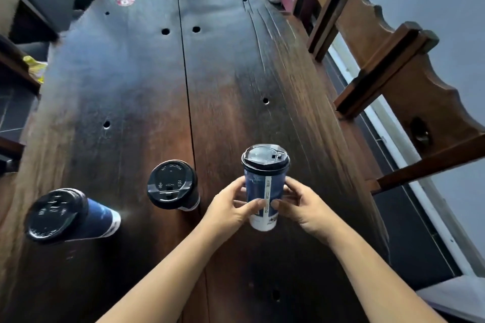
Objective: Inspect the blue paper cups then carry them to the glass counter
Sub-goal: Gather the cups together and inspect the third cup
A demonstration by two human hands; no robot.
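Three blue paper cups were in view, each capped with a black lid. You held one of them [263,191] upright between both hands, just above the wooden counter [126,86]: your left hand [231,207] wrapped its left side and your right hand [299,204] its right, with the fingers [253,204] of both clamped on the cup wall and the thumbs nearly meeting at the white label strip down its front. Whether its base touched the wood could not be told.

The other two cups stood on the counter to your left. The middle cup [172,185] was near your left hand but apart from it, seen mostly from above so that little but its lid showed. The far-left cup [73,215] stood well apart from it, near the counter's left edge, its blue wall and white base band visible.

One small red-and-white round sticker [125,1] lay at the far end of the boards. Nothing stood between your hands and the two resting cups.

The counter was dark, worn plank, split by one long seam down the middle and dotted with several round holes. Two carved wooden chair backs [388,65] crowded its right edge, with a grey wall beyond them. Dark seating and a tiled floor showed at the left.
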